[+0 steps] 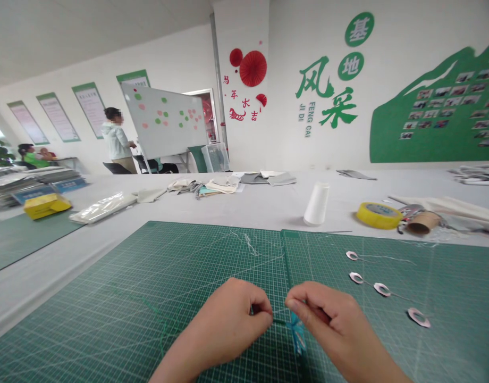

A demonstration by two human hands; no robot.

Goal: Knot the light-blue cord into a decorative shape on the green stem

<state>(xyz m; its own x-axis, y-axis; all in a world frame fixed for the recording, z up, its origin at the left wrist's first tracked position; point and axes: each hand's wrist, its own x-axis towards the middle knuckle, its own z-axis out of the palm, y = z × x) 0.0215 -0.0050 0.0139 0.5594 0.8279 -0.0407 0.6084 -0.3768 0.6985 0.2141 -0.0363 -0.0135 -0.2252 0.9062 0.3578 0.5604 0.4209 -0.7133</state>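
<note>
- A pale-covered table (264,207) carries green gridded cutting mats, two side by side at the near side, left mat (120,276) and right mat (388,340), and a third mat (33,236) at far left
- Beyond stand a whiteboard (168,125), four wall posters (89,106), three red paper fans (253,68) and green wall lettering (328,93)
- One person (119,141) stands left of the whiteboard; a person in green (32,155) is farther left
- Four pale rings (382,289) lie on the right mat, some with threads trailing right
- One white cone (317,204) stands upright past the mats, with one yellow tape roll (379,215) and one brown cardboard tube (423,223) to its right; one yellow box (47,205) sits at far left
- One blue piece (297,338) is between the hands, just beside the right one, near the mats' seam; its long axis runs near to far, the splayed end pointing near
- Left hand (240,316) has thumb and forefinger pressed together; whether they grip thread, I cannot tell
- Right hand (332,319) has its fingertips pinched just above the blue piece; what they grip is too small to tell
</note>
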